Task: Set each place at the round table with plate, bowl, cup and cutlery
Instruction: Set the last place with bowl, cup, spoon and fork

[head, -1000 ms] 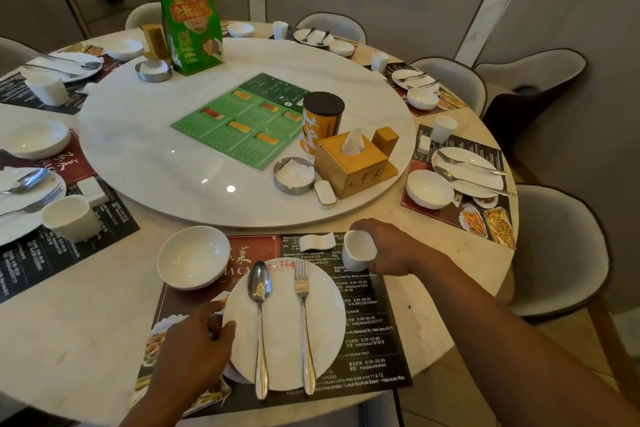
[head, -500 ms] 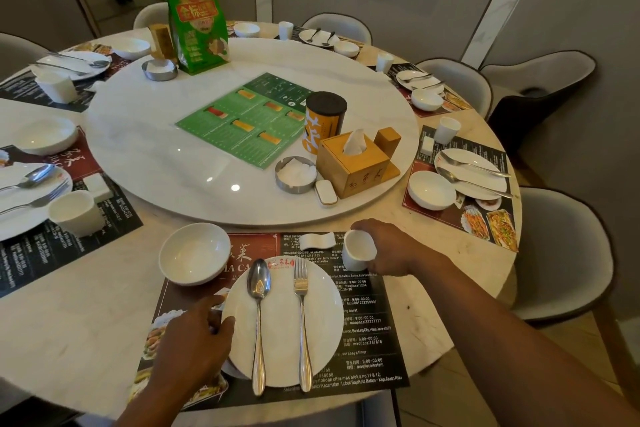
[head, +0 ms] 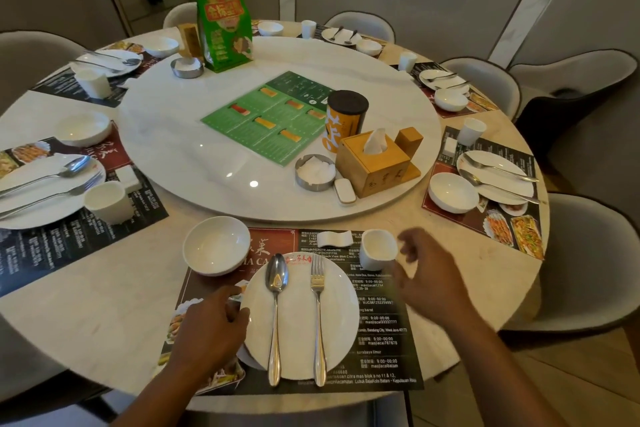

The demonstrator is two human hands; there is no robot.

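Right hand (head: 426, 274) let go of the cup (head: 377, 250), fingers loose beside it; left hand (head: 207, 333) grips the plate (head: 298, 322) near the bowl (head: 216, 246).

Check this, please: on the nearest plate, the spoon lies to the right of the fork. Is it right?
No. The head view shows that on the nearest plate the spoon lies to the left of the fork, not the right.
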